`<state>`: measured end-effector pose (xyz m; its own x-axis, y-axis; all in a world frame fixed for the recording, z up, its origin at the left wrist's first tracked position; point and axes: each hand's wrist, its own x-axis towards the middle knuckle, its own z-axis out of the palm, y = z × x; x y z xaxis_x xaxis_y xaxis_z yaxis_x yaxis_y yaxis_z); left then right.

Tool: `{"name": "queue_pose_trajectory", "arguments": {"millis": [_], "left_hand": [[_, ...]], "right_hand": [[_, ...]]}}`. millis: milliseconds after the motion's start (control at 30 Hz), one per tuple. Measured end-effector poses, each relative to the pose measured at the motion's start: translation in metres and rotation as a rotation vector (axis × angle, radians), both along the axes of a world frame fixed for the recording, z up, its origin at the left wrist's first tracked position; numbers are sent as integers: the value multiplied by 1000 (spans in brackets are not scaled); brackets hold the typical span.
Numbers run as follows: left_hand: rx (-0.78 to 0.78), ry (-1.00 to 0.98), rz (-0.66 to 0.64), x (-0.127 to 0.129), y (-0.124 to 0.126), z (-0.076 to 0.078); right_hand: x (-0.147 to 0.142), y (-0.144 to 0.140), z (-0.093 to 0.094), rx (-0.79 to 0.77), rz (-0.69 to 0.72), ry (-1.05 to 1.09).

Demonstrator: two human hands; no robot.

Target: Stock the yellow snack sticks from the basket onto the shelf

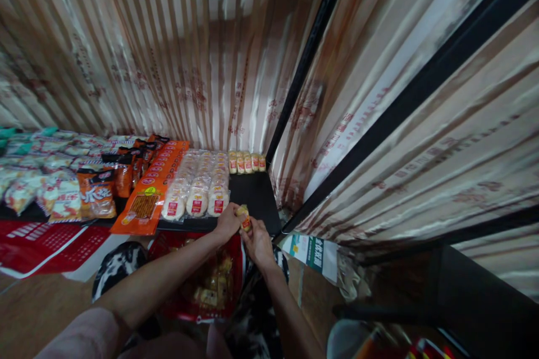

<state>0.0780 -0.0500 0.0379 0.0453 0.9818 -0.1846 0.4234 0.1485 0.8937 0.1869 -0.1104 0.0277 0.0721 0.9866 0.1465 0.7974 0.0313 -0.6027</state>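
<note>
Got my left grip (228, 223) and right grip (259, 245) both pinched on a small yellow plastic-wrapped snack (243, 218). Lookalikes (247, 163) sit behind — lined up on the flat black shelf (252, 193).

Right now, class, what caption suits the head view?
Both hands hold a small packet near the front edge of a shelf.

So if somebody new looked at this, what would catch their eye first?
Probably the bright orange packet, slanting across the black shelf just left of the clear-wrapped round white snacks. Next, near the shelf's front edge, the left hand and right hand hold a small yellow packet. Behind the shelf hangs a large striped curtain.
</note>
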Motion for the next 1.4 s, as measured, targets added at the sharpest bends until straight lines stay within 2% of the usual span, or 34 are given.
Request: {"name": "queue_pose_trajectory", "arguments": {"millis": [133,300,467,667,800,967,1200,1400], "left_hand": [[46,47,-24,7,10,3],[73,63,-51,14,23,0],[60,51,-61,21,32,1],[58,70,-24,25,38,14],[62,-14,-10,28,42,16],[54,-177,-7,37,52,10],[26,-86,-37,51,74,6],[28,36,-128,66,99,2]], "right_hand": [[2,9,-6,64,-46,-12],[5,21,-11,126,-97,-5],[6,33,-8,102,-137,5],[7,50,-6,57,-187,29],[9,63,-12,60,-221,30],[13,79,-17,97,-263,33],[23,106,-21,121,-318,22],[35,139,-24,123,-388,43]]}}
